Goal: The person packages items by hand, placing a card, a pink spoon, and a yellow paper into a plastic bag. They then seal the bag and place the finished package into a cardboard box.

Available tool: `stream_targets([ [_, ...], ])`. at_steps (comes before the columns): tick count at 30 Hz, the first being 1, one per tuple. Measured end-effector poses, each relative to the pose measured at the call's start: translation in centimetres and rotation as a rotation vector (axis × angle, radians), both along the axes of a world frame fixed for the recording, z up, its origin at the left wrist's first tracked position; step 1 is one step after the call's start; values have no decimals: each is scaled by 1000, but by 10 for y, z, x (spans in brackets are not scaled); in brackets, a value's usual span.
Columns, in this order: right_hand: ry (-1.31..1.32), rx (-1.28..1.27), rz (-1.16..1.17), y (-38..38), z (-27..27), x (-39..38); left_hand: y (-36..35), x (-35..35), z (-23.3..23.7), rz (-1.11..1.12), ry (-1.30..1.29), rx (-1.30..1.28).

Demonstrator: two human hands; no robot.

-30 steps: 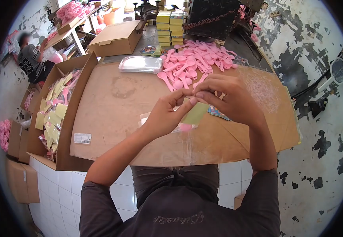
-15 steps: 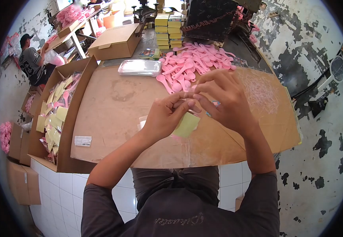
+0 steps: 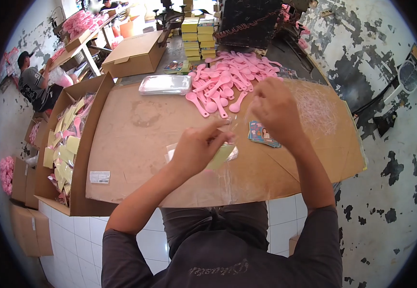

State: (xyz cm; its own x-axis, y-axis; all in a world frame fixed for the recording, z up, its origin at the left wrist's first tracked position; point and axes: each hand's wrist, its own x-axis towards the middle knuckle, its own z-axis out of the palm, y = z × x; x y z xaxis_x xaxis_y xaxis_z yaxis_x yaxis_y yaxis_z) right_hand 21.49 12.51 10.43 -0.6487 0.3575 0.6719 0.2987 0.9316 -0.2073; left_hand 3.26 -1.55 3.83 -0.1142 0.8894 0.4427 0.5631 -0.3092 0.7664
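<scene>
Since the earlier frame, we see the right hand (image 3: 275, 108) drawn up and off to the right of centre, apart from the left hand (image 3: 196, 151); before, the two met over the packet.

Largest is the brown cardboard sheet (image 3: 136, 139) filling the middle of the frame. It is flat, matt and stained, and seems laid over the bench as a work surface. Along its left edge stands an open carton (image 3: 81, 168) with its flap raised, holding glossy filled packets, close enough to drop more in. At upper centre lies a loose heap of pink plastic spoons (image 3: 227, 77), smooth with round bowls. Just left of it is a stack of clear bags (image 3: 165, 84).

The left hand pinches the clear packet (image 3: 224, 153) between thumb and fingers, just above the sheet at centre. A yellow-green card shows through its film. The right hand's fingers are bunched; whether they grip anything we cannot tell. Just below it, a small pile of printed cards (image 3: 263, 133) rests on the sheet.
</scene>
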Motion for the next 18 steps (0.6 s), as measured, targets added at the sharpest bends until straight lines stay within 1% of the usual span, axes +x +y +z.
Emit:
stream_targets([
  [2,59,-509,145,10,11,23,4,-8,-7,-16,-272,-22],
  [3,35,-749,271,21,13,43,4,-14,-2,-38,-363,-106],
  [5,-6,-1227,521,48,18,96,10,-24,-12,-27,-494,-109],
  [6,19,-1118,351,64,17,115,13,-29,-19,-21,-563,-111],
  [7,39,-1007,184,85,10,130,16,-36,-24,11,-560,-142],
  [10,83,-648,-289,147,-28,166,13,-32,-20,-12,-607,-127],
  [12,-179,78,-745,164,-73,195,10,-27,-17,-3,-583,-69],
  [13,-304,458,-948,157,-78,196,11,-26,-16,2,-568,-39],
  [14,-238,418,-890,156,-78,196,14,-27,-17,0,-586,-44],
  [16,-122,321,-774,113,-51,158,14,-28,-21,-3,-627,-74],
  [18,-5,71,-428,94,-43,124,13,-24,-19,0,-658,-110],
])
